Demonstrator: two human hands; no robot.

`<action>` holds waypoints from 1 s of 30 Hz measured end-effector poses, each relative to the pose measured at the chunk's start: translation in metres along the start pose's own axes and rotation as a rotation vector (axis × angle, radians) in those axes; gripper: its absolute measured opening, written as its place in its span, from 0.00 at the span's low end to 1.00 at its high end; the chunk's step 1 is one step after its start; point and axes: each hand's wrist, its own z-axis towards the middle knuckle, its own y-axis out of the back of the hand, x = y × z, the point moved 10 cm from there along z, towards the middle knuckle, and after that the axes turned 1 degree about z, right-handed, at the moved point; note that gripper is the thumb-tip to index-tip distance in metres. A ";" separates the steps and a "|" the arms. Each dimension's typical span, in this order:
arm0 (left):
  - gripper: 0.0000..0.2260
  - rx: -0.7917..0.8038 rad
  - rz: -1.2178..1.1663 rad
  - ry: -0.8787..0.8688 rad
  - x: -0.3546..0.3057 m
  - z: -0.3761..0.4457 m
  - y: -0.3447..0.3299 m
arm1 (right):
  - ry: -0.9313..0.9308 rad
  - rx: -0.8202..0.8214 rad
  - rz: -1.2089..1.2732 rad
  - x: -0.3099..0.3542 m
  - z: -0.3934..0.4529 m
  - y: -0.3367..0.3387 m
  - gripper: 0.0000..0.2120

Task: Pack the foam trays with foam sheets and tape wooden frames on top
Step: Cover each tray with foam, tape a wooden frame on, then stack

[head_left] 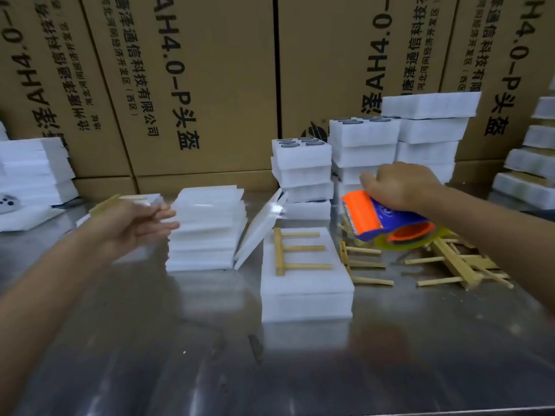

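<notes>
A wooden frame [295,252] is lying on top of a closed foam tray [306,283] that is sitting near the middle of the tabletop [270,370], its three prongs pointing to the right. No tape is showing across it yet, so the taping step looks to be just starting for this tray.

The right hand [399,187] is gripping an orange and blue tape dispenser [387,220] from above, fingers curled over its handle, and is holding it in the air just to the right of the tray, above a loose heap of spare frames [450,262]. The left hand [138,222] is hovering with its fingers loosely extended and holding nothing, just beside a stack of foam sheets [207,229]; one sheet [261,229] is leaning against that stack's right side.

Next, the dispenser probably needs bringing down over the frame, with the left hand steadying frame and tray so nothing is sliding as the tape is being drawn across.

Behind, filled trays [303,166] are standing in stacks against cardboard cartons [186,85].
</notes>
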 end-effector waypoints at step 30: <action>0.20 -0.078 0.911 -0.096 0.117 0.036 -0.105 | 0.079 0.233 -0.539 -0.018 0.018 -0.104 0.25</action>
